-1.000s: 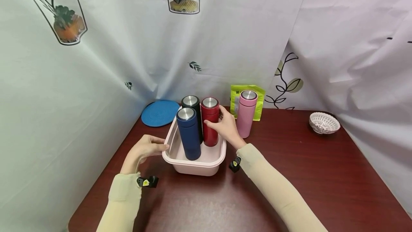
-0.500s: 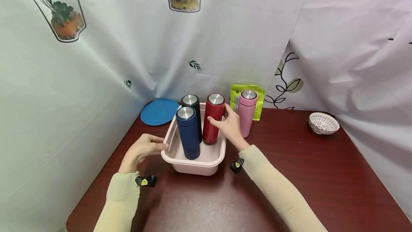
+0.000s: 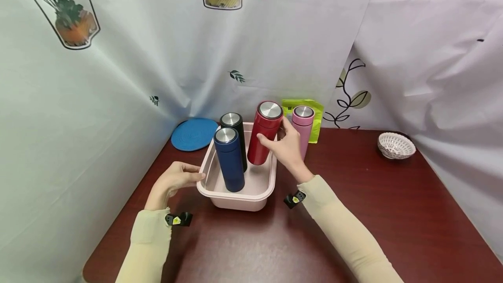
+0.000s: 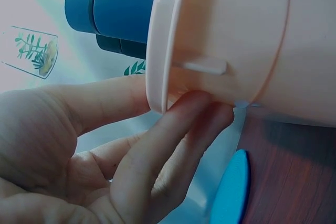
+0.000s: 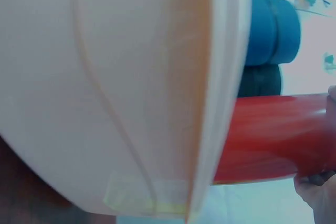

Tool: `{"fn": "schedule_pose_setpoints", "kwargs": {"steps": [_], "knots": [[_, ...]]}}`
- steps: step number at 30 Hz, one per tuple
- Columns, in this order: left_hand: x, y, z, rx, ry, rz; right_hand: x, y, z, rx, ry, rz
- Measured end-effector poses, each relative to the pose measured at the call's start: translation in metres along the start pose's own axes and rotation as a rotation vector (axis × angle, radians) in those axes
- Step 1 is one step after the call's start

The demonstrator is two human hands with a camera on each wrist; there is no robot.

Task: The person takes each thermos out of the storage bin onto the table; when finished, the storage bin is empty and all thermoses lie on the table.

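My right hand (image 3: 286, 144) grips a red thermos bottle (image 3: 260, 147) round its upper half. The bottle leans a little to the right, raised off the floor of a pale pink basin (image 3: 235, 196). Thumb and fingers of my left hand (image 3: 178, 179) pinch the basin's left rim; the left wrist view shows the fingers under the rim (image 4: 160, 40). Inside the basin a blue thermos (image 3: 231, 165) stands in front of a black thermos (image 3: 232, 119). In the right wrist view the basin's wall hides the lower part of the red thermos (image 5: 273, 137).
Just right of the basin a pink thermos (image 3: 301, 128), partly behind my right hand, stands before a lime-green packet (image 3: 315, 123). A round blue mat (image 3: 194, 134) lies at the back left. A white woven bowl (image 3: 395, 146) sits at the far right of the dark red table (image 3: 373, 213).
The red thermos has risen from the basin floor and shifted right, tilting slightly, with my right hand. My left hand keeps its hold on the rim; the blue and black thermoses stay put.
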State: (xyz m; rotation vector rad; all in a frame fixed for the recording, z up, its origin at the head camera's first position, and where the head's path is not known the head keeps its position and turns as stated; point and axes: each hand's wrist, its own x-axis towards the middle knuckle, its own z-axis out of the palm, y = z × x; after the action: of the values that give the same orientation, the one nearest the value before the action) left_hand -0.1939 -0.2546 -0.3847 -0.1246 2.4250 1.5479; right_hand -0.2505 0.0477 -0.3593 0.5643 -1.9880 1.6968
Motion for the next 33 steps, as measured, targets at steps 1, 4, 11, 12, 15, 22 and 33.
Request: {"fn": "schedule_pose_setpoints", "kwargs": {"steps": [1, 4, 11, 12, 15, 22, 33], "knots": [[0.001, 0.0, 0.0, -0.004, -0.003, 0.003, -0.001, -0.007, -0.002, 0.0, 0.002, -0.008], [0.001, -0.001, 0.0, -0.01, -0.007, 0.006, -0.005, -0.031, -0.007, -0.013, 0.004, -0.014], [0.002, -0.002, 0.001, -0.025, -0.015, -0.001, -0.008, -0.062, -0.02, 0.009, 0.005, -0.019], [0.002, -0.001, 0.001, -0.025, -0.017, -0.001, -0.008, -0.064, -0.022, 0.024, 0.004, -0.019], [0.002, 0.0, 0.0, -0.02, -0.016, -0.003, -0.007, -0.069, -0.026, 0.042, 0.008, -0.021], [0.003, 0.002, -0.002, 0.0, -0.018, 0.005, -0.001, -0.062, -0.038, 0.049, 0.057, -0.077], [0.001, 0.002, -0.001, -0.02, -0.015, -0.002, 0.003, -0.041, -0.054, 0.067, 0.104, -0.108]]}}
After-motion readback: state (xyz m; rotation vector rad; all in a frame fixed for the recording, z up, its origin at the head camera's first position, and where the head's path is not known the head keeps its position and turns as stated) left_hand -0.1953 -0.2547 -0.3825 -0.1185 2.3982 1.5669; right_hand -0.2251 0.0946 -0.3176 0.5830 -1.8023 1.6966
